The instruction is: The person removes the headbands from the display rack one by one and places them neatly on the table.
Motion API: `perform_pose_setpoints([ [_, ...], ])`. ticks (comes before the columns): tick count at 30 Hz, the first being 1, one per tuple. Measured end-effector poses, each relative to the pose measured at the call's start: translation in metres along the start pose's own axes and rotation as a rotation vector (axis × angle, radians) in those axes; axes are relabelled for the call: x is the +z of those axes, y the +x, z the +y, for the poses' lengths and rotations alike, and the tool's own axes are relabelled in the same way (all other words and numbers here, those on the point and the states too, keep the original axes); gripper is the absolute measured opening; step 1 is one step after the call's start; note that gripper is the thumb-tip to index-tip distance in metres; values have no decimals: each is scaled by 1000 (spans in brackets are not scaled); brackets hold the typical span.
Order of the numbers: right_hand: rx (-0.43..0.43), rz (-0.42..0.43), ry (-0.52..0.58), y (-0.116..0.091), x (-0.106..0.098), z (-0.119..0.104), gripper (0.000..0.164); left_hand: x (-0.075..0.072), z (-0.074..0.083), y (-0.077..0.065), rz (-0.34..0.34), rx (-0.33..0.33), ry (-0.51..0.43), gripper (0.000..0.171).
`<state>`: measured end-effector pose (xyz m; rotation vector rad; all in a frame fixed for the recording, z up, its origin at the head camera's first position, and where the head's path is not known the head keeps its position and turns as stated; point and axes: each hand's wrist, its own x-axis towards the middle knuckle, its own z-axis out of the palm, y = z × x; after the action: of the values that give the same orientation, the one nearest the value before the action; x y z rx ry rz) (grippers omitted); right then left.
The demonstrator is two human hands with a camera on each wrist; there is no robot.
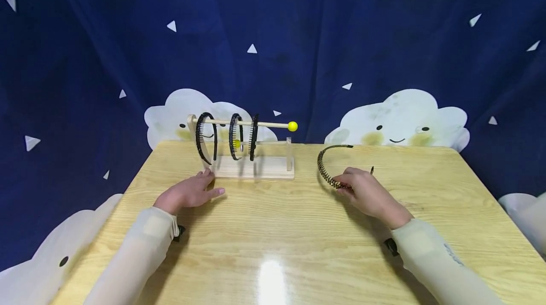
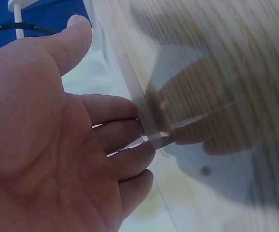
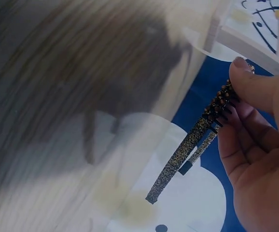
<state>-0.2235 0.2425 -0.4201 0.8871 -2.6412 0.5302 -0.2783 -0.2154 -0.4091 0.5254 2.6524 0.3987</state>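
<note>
My right hand (image 1: 367,191) pinches a gold-and-black beaded headband (image 1: 323,167) between thumb and fingers, over the right side of the table. In the right wrist view the thumb lies along the beaded part of the headband (image 3: 180,150), and its two glittery ends point away from the palm. At the front left corner of a wooden headband stand (image 1: 273,167) is my left hand (image 1: 192,192), fingers extended and thumb apart. Those fingertips meet the edge of the stand's base in the left wrist view. Three black headbands (image 1: 253,139) with comb teeth hang on the stand's upper rod.
The upper rod ends in a yellow ball (image 1: 292,126), with a second yellow ball (image 1: 237,144) on a lower rod. The stand is near the far edge of the wood-grain table (image 1: 273,229). Behind it hangs a dark blue curtain (image 1: 290,21) with white clouds and triangles.
</note>
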Motion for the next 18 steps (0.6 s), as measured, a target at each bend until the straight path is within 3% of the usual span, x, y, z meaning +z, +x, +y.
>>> perform_pose_setpoints([
  [18, 105, -128, -23, 11, 17, 13, 19, 1, -1, -1, 9, -13, -3, 82],
])
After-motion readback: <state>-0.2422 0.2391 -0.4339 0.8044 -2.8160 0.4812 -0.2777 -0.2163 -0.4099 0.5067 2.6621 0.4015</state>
